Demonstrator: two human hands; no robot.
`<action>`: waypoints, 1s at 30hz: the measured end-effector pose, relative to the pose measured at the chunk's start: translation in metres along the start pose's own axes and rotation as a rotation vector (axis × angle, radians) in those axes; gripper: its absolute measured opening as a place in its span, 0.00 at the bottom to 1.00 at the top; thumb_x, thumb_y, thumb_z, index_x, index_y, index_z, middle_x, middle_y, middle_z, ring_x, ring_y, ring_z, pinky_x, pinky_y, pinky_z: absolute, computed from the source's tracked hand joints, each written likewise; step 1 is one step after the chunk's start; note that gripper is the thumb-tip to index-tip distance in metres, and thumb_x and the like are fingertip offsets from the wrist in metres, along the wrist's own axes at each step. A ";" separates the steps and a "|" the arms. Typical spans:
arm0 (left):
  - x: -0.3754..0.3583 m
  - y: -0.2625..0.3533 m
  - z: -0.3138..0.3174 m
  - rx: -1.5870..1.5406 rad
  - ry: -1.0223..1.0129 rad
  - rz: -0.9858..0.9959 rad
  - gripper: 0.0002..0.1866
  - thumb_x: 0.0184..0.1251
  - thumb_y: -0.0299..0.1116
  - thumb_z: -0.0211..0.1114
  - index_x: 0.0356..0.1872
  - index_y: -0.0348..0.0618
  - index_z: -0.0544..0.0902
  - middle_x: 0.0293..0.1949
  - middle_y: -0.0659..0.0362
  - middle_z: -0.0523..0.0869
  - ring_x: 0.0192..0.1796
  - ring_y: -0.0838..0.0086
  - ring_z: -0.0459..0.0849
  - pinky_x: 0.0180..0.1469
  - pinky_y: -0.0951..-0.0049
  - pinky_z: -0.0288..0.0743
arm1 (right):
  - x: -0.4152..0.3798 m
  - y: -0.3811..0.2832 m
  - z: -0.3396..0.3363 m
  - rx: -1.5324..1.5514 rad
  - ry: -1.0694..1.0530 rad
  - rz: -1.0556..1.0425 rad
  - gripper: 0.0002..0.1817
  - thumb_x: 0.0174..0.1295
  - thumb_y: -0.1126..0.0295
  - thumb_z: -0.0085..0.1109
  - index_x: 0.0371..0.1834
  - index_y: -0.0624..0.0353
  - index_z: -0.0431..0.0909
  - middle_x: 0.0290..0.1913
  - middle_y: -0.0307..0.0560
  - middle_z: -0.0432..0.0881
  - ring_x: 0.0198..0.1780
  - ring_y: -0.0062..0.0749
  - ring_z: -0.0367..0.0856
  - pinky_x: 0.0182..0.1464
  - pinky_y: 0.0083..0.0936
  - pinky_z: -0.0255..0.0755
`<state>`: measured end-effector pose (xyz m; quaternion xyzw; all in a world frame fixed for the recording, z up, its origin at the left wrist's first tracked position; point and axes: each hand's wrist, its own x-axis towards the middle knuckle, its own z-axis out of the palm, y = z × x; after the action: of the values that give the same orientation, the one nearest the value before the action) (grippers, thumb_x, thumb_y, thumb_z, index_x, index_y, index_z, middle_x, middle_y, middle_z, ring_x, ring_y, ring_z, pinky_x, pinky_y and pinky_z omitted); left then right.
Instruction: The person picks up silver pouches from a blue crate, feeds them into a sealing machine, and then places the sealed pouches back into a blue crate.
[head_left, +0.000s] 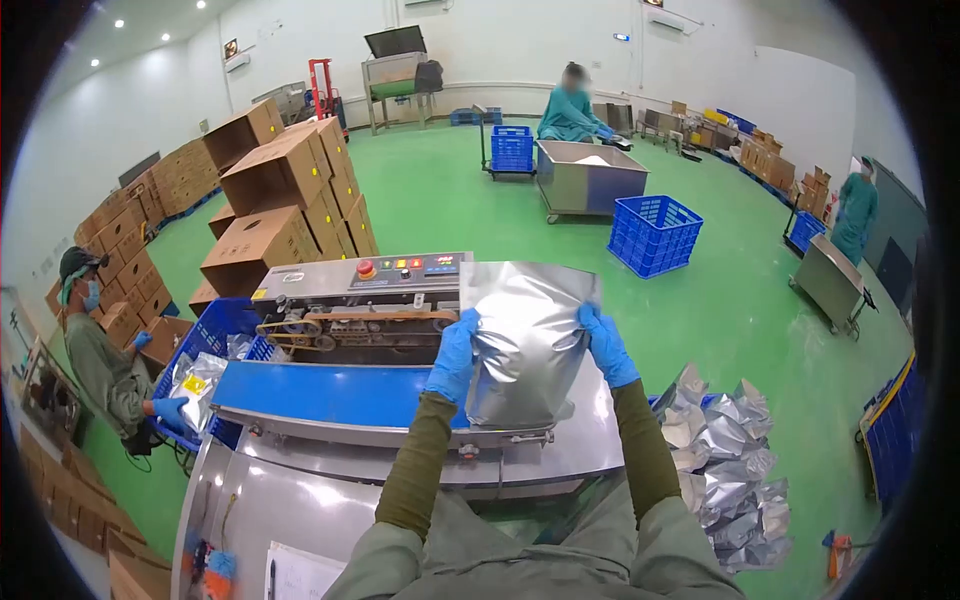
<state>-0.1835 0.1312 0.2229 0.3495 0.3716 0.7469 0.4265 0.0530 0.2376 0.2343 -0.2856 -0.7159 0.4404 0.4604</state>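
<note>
Between my two blue-gloved hands a large silver foil pouch (530, 345) is held upright at the right end of the sealing machine. My left hand (455, 355) grips its left edge, and my right hand (606, 345) grips its right edge near the top. Behind and to the left stands the band sealing machine (360, 285), with a red button and lit displays on its panel. Its blue conveyor belt (330, 393) runs left from the pouch. Several more silver pouches (735, 450) stand packed together by my right side.
At the left, a masked co-worker (110, 350) handles a pouch at a blue crate (225, 325). Stacked cardboard boxes (285, 185) rise behind the machine. A blue basket (655, 237) and a steel bin (590, 190) stand on the green floor (450, 215). Paper (300, 573) lies on the steel table.
</note>
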 end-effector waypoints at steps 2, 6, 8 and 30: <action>-0.006 -0.002 -0.002 0.015 -0.030 -0.158 0.19 0.69 0.43 0.52 0.40 0.35 0.81 0.38 0.60 0.83 0.39 0.79 0.78 0.43 0.77 0.72 | -0.006 0.010 -0.001 0.009 0.009 0.052 0.26 0.68 0.50 0.45 0.31 0.66 0.77 0.27 0.32 0.73 0.32 0.19 0.67 0.38 0.20 0.64; -0.032 -0.034 -0.026 0.206 0.096 -0.358 0.20 0.65 0.49 0.52 0.32 0.40 0.78 0.24 0.56 0.81 0.23 0.69 0.80 0.23 0.70 0.74 | -0.026 0.062 0.009 0.047 -0.047 0.223 0.26 0.67 0.50 0.45 0.29 0.65 0.77 0.26 0.35 0.73 0.32 0.21 0.67 0.38 0.23 0.65; -0.030 -0.057 -0.047 0.201 0.164 -0.371 0.21 0.65 0.50 0.52 0.32 0.39 0.77 0.24 0.55 0.81 0.23 0.67 0.80 0.22 0.68 0.74 | -0.035 0.071 0.021 -0.015 -0.042 0.241 0.25 0.65 0.50 0.46 0.27 0.65 0.77 0.25 0.35 0.73 0.31 0.21 0.67 0.38 0.24 0.64; -0.099 0.059 -0.106 1.569 0.209 0.268 0.31 0.72 0.46 0.47 0.68 0.35 0.56 0.68 0.41 0.56 0.71 0.53 0.56 0.70 0.61 0.50 | -0.239 0.107 -0.133 0.207 0.411 0.642 0.15 0.56 0.61 0.58 0.36 0.62 0.78 0.32 0.42 0.80 0.29 0.27 0.81 0.31 0.21 0.75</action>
<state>-0.2562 -0.0064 0.2017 0.5174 0.7811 0.3416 -0.0741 0.2736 0.1398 0.0663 -0.5292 -0.4348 0.5654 0.4595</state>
